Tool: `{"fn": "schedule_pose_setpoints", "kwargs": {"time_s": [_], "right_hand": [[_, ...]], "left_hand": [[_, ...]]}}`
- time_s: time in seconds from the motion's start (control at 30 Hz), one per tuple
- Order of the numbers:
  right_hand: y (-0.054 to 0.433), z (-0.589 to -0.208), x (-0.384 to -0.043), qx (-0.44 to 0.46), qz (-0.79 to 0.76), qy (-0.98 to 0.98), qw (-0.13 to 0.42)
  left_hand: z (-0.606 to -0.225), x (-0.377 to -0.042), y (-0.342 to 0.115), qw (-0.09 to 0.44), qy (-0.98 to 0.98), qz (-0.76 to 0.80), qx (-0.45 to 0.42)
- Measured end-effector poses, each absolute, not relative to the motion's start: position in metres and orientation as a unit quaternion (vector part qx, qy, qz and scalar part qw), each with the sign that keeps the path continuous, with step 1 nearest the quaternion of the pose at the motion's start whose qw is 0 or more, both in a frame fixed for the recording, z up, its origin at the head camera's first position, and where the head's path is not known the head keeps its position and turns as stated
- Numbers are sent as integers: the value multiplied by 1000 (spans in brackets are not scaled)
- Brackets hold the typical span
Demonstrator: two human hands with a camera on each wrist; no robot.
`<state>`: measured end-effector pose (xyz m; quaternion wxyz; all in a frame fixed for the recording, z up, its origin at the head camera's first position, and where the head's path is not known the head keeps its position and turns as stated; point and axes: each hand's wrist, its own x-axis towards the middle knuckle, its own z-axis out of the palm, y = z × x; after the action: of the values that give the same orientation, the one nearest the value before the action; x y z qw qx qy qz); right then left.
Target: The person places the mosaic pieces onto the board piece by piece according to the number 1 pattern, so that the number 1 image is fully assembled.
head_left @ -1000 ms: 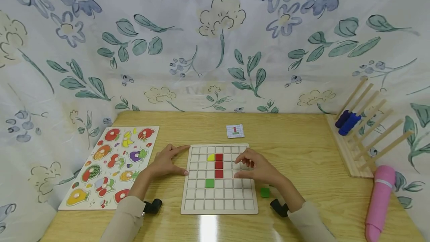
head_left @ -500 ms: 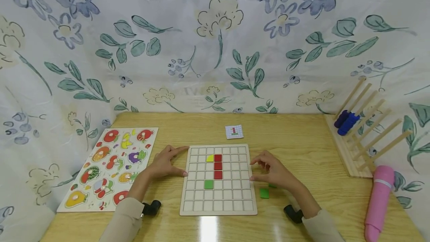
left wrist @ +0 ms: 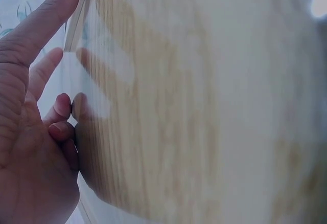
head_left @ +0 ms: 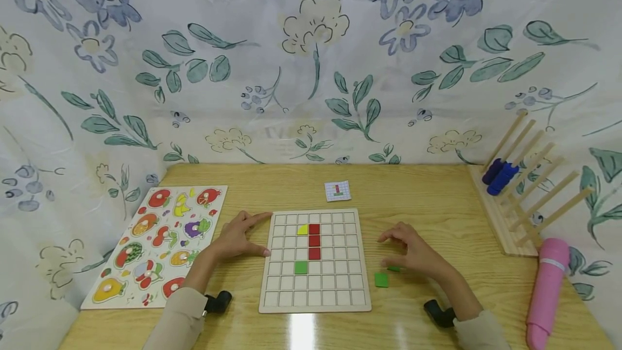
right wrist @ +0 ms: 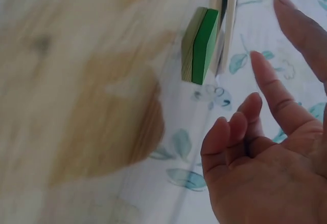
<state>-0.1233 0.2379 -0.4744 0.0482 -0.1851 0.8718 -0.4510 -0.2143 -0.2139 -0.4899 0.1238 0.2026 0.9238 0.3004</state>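
Observation:
A pale wooden grid board (head_left: 335,285) lies in the middle of the table. Three red square tiles (head_left: 314,241) form a column on it, with a yellow tile (head_left: 303,229) beside the top one and a green square tile (head_left: 301,267) lower left. My left hand (head_left: 238,237) touches the board's left edge with thumb and index finger spread. Off the board's right side, my right hand (head_left: 413,253) hovers with fingers apart, holding nothing. Below it lies a loose green tile (head_left: 381,280); another green tile (right wrist: 204,45), close to the hand in the right wrist view, is partly covered in the head view.
A small pattern card (head_left: 337,190) lies behind the board. To the left is a fruit puzzle board (head_left: 160,209). A wooden peg rack (head_left: 500,226) with blue pieces and a pink cylindrical object (head_left: 549,290) stand at the right. A floral cloth (head_left: 311,96) hangs behind.
My right hand has moved right, from over the board to above the table beside the green tiles. My left hand has stayed at the board's left edge.

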Motion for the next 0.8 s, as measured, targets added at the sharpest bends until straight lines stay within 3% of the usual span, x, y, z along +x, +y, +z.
{"fn": "schedule_pose_setpoints", "kwargs": {"time_s": [0.8], "right_hand": [[255,-478,-116,-186,-375,907,48]], "left_hand": [[-489,-215,-214,125,923,302,206]]}}
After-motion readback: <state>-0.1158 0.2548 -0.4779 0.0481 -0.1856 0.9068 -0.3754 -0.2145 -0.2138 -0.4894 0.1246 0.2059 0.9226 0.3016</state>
